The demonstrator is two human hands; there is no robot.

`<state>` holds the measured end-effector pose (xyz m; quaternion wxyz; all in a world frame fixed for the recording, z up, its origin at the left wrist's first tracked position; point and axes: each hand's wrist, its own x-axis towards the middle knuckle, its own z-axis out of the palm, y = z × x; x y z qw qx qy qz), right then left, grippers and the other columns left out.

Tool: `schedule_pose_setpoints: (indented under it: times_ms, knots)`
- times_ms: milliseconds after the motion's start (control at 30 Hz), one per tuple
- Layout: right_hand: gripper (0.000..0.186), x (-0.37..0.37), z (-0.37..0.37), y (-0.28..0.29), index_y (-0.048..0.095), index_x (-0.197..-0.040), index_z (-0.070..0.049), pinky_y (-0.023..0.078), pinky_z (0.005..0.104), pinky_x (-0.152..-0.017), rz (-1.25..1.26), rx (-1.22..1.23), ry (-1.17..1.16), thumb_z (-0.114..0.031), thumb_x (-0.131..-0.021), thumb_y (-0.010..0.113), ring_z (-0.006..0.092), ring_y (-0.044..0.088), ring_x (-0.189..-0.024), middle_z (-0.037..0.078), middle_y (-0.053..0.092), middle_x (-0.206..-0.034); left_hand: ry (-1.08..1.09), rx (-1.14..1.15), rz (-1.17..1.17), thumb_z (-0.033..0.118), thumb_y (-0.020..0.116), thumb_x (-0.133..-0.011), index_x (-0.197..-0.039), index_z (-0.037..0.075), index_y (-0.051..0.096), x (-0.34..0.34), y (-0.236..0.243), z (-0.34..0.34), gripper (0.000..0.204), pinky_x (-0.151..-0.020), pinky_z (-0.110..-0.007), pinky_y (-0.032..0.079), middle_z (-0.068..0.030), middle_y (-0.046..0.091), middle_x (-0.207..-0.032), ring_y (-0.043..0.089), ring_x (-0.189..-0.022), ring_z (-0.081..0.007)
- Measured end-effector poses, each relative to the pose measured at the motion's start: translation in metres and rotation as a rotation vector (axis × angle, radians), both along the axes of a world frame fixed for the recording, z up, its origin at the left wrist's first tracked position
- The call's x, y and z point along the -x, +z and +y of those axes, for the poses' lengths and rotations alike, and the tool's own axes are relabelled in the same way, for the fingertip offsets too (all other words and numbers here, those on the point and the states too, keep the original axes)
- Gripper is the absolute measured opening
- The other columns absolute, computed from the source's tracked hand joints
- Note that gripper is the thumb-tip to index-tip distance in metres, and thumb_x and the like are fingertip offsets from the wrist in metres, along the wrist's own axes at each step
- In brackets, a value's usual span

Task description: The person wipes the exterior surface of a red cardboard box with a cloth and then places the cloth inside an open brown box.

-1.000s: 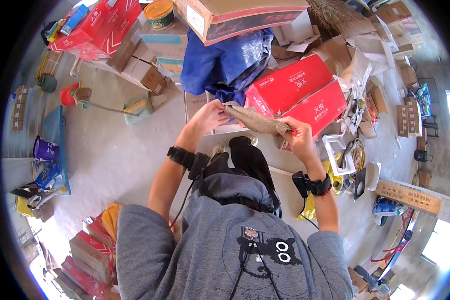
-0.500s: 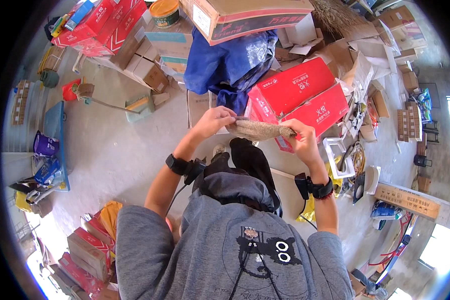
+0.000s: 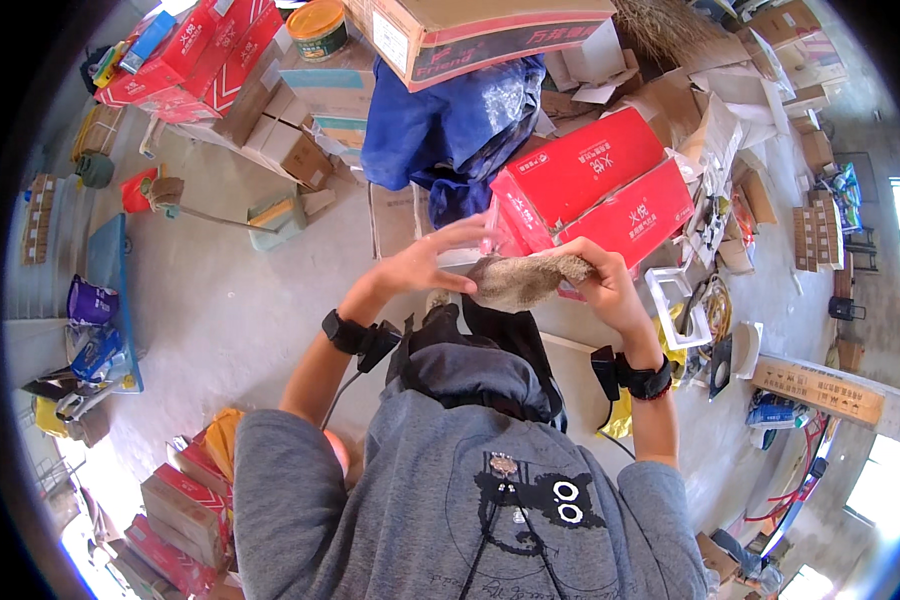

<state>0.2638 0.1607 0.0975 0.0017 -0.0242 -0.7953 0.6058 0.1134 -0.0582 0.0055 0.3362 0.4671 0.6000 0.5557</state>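
A folded brownish-grey rag (image 3: 518, 283) with a rough, towel-like surface hangs in front of my body. My right hand (image 3: 602, 280) pinches its right end between thumb and fingers. At the rag's other end is my left hand (image 3: 425, 265), its fingers stretched out and apart. The left thumb is at the rag's edge; whether it touches cannot be told. Just beyond the rag lie two red cartons (image 3: 595, 170), side by side. A crumpled blue cloth (image 3: 440, 130) is behind my left hand.
A large brown carton (image 3: 500, 40) rests on top of the blue cloth. Flattened cardboard and scraps (image 3: 715, 140) are heaped at the right, near a white frame (image 3: 675, 310). A long-handled tool (image 3: 215, 214) lies on the floor at left. More red boxes (image 3: 180, 510) are at lower left.
My left hand has let go of the rag and spread its fingers. The rag's left part now droops lower and looks wider, while my right hand keeps its hold.
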Motion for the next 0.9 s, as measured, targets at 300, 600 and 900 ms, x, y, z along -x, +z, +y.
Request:
schedule_pose_setpoints:
  times_ms: [300,600,900]
  knots:
    - [0.014,-0.005,0.018,-0.007,0.056,-0.103,-0.003,0.042,0.0226,-0.072,-0.177,0.073,-0.069,-0.007,-0.091,0.051,0.0066,0.051,-0.080,-0.003,0.055,-0.084,0.100,0.179,0.095,0.012,0.074,-0.072,-0.093,-0.001,0.059,0.006,0.003,0.004,0.028,-0.075,-0.028,0.045,-0.0064,0.063,-0.093,0.058,-0.082,-0.0165]
    - [0.028,0.032,0.023,-0.070,0.049,-0.118,-0.004,0.046,0.0312,-0.081,-0.381,0.468,-0.354,-0.020,-0.095,0.045,0.0141,0.053,-0.099,0.003,0.057,-0.106,0.443,0.430,-0.276,0.023,0.059,-0.087,-0.089,0.001,0.053,0.016,-0.039,0.022,0.023,-0.055,-0.024,0.044,-0.0024,0.054,-0.075,0.056,-0.064,-0.0078]
    - [0.041,0.066,-0.033,-0.112,0.047,-0.119,0.003,0.042,0.0337,-0.086,-0.183,-0.044,-0.406,-0.028,-0.092,0.048,0.0179,0.055,-0.097,0.012,0.059,-0.104,0.349,0.141,-0.864,0.044,0.046,-0.093,-0.124,0.008,0.043,-0.015,-0.030,0.060,0.047,-0.077,-0.030,0.050,-0.0063,0.059,-0.099,0.060,-0.082,-0.0137]
